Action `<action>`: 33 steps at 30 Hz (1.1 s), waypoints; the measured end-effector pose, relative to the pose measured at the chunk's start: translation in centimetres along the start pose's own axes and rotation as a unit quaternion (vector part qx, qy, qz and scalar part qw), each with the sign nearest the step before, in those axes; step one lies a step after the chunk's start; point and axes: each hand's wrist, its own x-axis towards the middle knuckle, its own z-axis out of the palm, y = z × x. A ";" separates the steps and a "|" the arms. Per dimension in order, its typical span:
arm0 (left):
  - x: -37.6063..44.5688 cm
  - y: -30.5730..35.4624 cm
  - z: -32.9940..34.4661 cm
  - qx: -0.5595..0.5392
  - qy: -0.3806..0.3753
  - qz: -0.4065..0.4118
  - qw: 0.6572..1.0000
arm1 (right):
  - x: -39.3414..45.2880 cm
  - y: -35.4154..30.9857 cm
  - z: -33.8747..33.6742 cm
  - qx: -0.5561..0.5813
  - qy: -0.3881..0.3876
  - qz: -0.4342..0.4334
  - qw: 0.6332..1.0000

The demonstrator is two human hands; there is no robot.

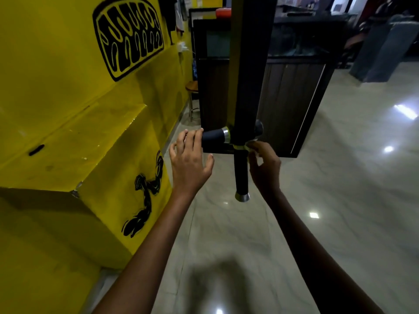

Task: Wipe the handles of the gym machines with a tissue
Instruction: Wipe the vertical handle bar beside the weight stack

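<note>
A black machine bar (251, 64) comes down from the top of the view and ends in black rubber handles with silver collars. One handle (214, 138) sticks out to the left, one (241, 175) points down, and a third (259, 128) shows behind the bar on the right. My left hand (189, 157) has spread, relaxed fingers, with its fingertips at the end of the left handle. My right hand (264, 164) pinches a small white tissue (250, 146) against the yellow joint just above the downward handle.
A yellow wall (68, 75) with black graffiti and a yellow boxed ledge (74, 159) stand close on the left. A dark wooden cabinet (290, 98) stands behind the bar, a stool (192, 87) beside it. Glossy tiled floor (340, 200) spreads to the right.
</note>
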 end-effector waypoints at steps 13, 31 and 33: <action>-0.2 0.3 0.6 -0.002 0.039 -0.007 0.999 | -0.6 0.1 -0.4 -0.011 0.024 0.008 1.000; -0.1 0.0 1.1 0.007 0.056 0.006 0.998 | -2.7 0.4 1.4 -0.066 -0.006 -0.059 0.996; -0.1 0.0 1.2 0.006 0.056 0.006 0.998 | -4.5 1.1 1.2 -0.077 -0.039 -0.050 0.995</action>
